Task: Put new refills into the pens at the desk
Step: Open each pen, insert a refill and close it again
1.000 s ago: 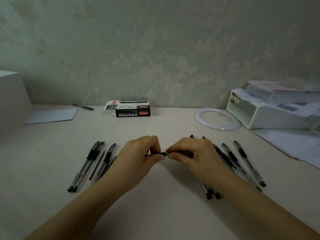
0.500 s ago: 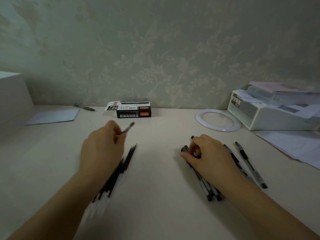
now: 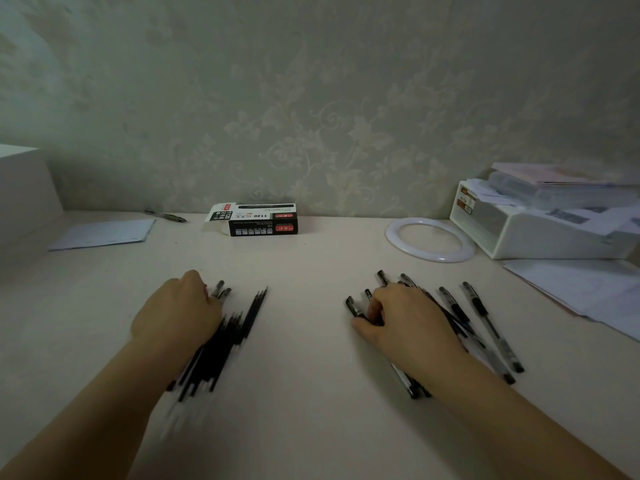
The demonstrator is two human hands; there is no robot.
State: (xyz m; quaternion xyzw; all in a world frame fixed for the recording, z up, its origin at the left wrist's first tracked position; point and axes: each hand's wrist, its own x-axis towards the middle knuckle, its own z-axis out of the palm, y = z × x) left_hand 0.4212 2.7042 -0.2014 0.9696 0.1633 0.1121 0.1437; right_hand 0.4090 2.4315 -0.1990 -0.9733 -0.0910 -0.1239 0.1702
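Pens (image 3: 481, 320) spread on counter (image 3: 311, 341) at right, under right hand (image 3: 408, 323), fingers curled around one pen. Refills (image 3: 239, 327) in dark bundle at left, beneath left hand (image 3: 176, 313); its fingers hidden, grip impossible to tell.

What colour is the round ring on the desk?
White; the round plastic ring shows best in the head view.
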